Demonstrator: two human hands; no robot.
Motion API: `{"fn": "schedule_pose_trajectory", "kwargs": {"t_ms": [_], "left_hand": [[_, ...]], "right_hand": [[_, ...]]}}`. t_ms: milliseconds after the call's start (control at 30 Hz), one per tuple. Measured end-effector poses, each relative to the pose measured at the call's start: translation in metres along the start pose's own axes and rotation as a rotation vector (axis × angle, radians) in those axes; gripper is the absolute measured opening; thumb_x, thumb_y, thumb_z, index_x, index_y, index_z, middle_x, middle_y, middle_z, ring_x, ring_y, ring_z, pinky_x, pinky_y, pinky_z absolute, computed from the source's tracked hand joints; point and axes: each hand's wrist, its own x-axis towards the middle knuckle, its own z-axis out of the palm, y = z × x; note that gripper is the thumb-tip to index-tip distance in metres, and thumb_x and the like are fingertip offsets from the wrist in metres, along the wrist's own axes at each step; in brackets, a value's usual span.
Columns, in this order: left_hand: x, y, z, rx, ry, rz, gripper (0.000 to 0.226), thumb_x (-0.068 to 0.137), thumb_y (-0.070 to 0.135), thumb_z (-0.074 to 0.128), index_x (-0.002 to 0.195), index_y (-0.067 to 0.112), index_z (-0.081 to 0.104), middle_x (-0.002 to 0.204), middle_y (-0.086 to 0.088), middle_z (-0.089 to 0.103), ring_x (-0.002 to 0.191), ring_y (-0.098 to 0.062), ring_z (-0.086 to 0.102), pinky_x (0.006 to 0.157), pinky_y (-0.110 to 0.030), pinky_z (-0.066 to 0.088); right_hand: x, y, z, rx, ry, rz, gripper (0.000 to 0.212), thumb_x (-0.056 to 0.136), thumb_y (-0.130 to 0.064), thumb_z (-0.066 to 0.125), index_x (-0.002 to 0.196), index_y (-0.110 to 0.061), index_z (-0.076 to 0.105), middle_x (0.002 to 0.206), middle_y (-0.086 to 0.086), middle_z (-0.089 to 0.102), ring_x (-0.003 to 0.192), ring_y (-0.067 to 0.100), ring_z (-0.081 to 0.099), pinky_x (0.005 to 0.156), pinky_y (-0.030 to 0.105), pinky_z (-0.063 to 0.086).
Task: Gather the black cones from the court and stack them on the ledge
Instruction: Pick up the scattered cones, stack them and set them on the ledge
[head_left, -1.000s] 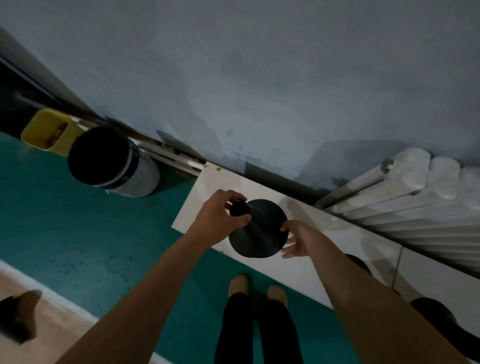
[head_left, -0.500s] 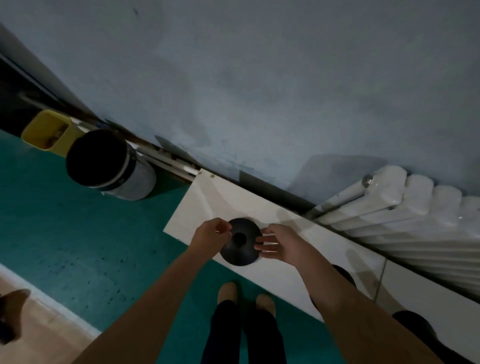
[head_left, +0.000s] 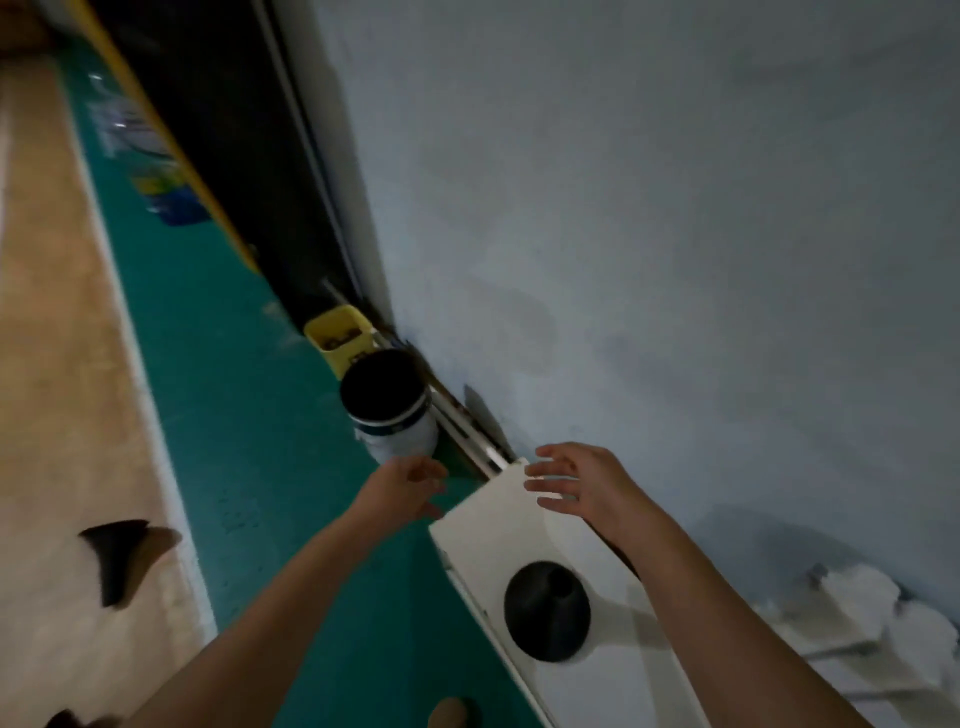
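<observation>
— Where is the black cone?

— It stands upright on the white ledge, wide base down and narrow top up, close to the ledge's outer edge. Whether it is one cone or several nested together, I cannot tell.

— And the grip of each hand?

— Neither has hold of anything. The left hand is blurred. Its fingers are loose and only slightly bent, and its grip is slack with nothing in it. It hangs over the green strip of floor, just beside the end of the ledge. The right hand is above that same end of the ledge, its fingers straight and spread wide. I cannot tell if it touches the surface. Both hands are clear of the cone, which sits nearer the person, between the two forearms.

— Any more cones?

— A second cone lies tilted on the tan court floor, well to the left. A dark shape at the bottom left corner is cut off.

— What else is there?

— A round bin with a dark inside stands on the green strip near the left hand. A yellow tub is just behind the bin, against the pale wall. A white radiator is at the lower right, and the tip of a shoe shows at the bottom edge.
</observation>
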Motion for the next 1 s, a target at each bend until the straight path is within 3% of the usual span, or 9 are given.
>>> {"fn": "schedule_pose_trajectory", "kwargs": {"t_ms": [100,200,333,500,600,767,1000], "left_hand": [[-0.035,-0.02,-0.042,-0.035,0.206,0.002,0.027,0.091,-0.006,0.047,0.08,0.017,0.058,0.081,-0.002,0.061,0.045,-0.002,0.061,0.041,-0.011,0.04],[-0.069,-0.05,-0.084,-0.1,0.326,-0.061,0.026,0.091,-0.001,0.046,0.079,0.02,0.057,0.081,0.001,0.061,0.045,0.003,0.061,0.046,-0.016,0.042],[-0.108,-0.089,-0.134,-0.213,0.46,-0.131,0.022,0.092,0.004,0.046,0.083,0.019,0.059,0.085,0.001,0.062,0.06,-0.007,0.066,0.051,-0.021,0.044],[-0.153,-0.151,-0.206,-0.33,0.581,-0.225,0.017,0.095,0.01,0.046,0.094,0.014,0.062,0.093,0.0,0.065,0.07,-0.012,0.068,0.054,-0.024,0.047],[-0.179,-0.192,-0.256,-0.374,0.641,-0.297,0.019,0.095,0.014,0.045,0.096,0.015,0.064,0.097,-0.001,0.067,0.077,-0.014,0.069,0.06,-0.026,0.05],[-0.205,-0.235,-0.319,-0.417,0.744,-0.368,0.022,0.097,0.017,0.042,0.092,0.021,0.063,0.092,0.004,0.067,0.076,-0.012,0.067,0.062,-0.024,0.05],[-0.208,-0.274,-0.376,-0.507,0.835,-0.482,0.016,0.094,0.016,0.049,0.096,0.019,0.065,0.095,0.001,0.068,0.081,-0.011,0.068,0.067,-0.026,0.05]], "right_hand": [[-0.005,-0.008,0.053,-0.098,-0.102,-0.012,0.022,0.097,-0.015,0.046,0.11,-0.005,0.06,0.097,0.019,0.07,0.083,0.031,0.069,0.076,0.038,0.056],[-0.013,-0.009,0.123,-0.235,-0.217,-0.038,0.023,0.1,-0.016,0.042,0.117,-0.006,0.053,0.101,0.02,0.068,0.084,0.031,0.067,0.081,0.043,0.053],[-0.023,0.0,0.219,-0.482,-0.385,-0.055,0.015,0.1,-0.017,0.041,0.107,-0.012,0.054,0.091,0.01,0.069,0.078,0.025,0.067,0.082,0.038,0.051],[-0.027,0.016,0.343,-0.729,-0.522,-0.043,0.024,0.098,-0.014,0.041,0.114,-0.008,0.057,0.09,0.009,0.069,0.078,0.025,0.068,0.076,0.034,0.049],[-0.036,0.029,0.421,-0.868,-0.587,-0.085,0.025,0.098,-0.015,0.044,0.117,-0.006,0.056,0.096,0.008,0.067,0.085,0.025,0.066,0.091,0.041,0.049],[-0.037,0.06,0.518,-0.908,-0.69,-0.114,0.028,0.096,-0.016,0.047,0.118,-0.003,0.059,0.116,0.017,0.066,0.091,0.026,0.065,0.09,0.037,0.049],[-0.011,0.076,0.6,-0.963,-0.723,-0.05,0.036,0.102,-0.028,0.041,0.113,-0.002,0.063,0.107,0.013,0.066,0.086,0.024,0.064,0.087,0.037,0.048]]}}
